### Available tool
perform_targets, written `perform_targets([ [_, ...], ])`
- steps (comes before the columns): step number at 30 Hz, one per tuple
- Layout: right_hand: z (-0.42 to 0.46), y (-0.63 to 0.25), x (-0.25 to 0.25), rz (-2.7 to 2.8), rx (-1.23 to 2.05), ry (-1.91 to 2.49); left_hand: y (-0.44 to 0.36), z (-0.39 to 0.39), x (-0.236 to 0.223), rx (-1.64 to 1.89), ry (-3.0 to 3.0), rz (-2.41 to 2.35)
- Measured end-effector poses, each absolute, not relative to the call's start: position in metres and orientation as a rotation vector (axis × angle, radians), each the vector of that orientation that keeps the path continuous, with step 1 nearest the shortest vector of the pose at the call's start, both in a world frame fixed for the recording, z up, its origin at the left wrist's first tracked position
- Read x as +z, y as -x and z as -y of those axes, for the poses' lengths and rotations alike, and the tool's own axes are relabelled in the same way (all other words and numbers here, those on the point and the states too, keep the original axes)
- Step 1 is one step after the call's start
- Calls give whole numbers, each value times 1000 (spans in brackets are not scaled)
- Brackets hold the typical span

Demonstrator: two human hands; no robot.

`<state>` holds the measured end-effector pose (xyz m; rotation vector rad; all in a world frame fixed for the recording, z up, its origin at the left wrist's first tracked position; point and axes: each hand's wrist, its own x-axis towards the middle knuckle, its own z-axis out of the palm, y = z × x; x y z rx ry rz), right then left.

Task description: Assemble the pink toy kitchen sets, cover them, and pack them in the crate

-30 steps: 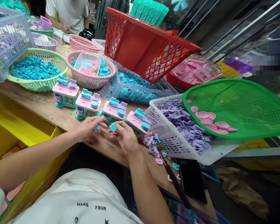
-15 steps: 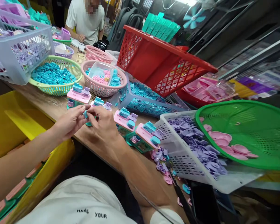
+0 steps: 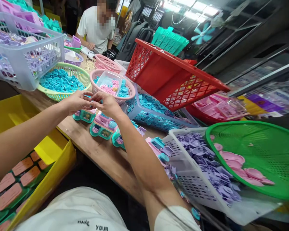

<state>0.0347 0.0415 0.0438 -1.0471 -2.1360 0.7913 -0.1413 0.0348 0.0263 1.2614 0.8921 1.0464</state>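
Observation:
My left hand [image 3: 77,101] and my right hand [image 3: 107,103] meet fingertip to fingertip above the leftmost toy stove [image 3: 84,115] in a row of pink and teal toy stoves on the wooden table [image 3: 103,154]. Both hands pinch something small between them; it is too hidden to name. More toy stoves [image 3: 101,126] stand under my right forearm. A green basket of teal parts [image 3: 62,81] and a pink basket with a clear tub [image 3: 113,86] sit just beyond the hands.
A white tray of purple parts [image 3: 199,160] and a green basket with pink pieces [image 3: 252,154] lie right. A tilted red basket [image 3: 173,73] stands behind. A yellow bin [image 3: 26,154] with brick-pattern pieces is at left. A seated person [image 3: 97,27] works at the far end.
Both hands have moved leftward along the row of toy stoves to the leftmost one, staying pinched together. The camera view has swung left and up.

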Motion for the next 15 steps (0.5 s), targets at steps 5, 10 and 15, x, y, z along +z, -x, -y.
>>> perform_targets([
  [5,-47,-36,42,2152,665,1070,151,-36,16,1099,-1384,-933],
  [10,-46,-34,47,2371,457,1165,158,-47,4,1088,-1561,-943],
  [15,-45,-34,47,2468,309,1167,162,-53,-5,1015,-1618,-908],
])
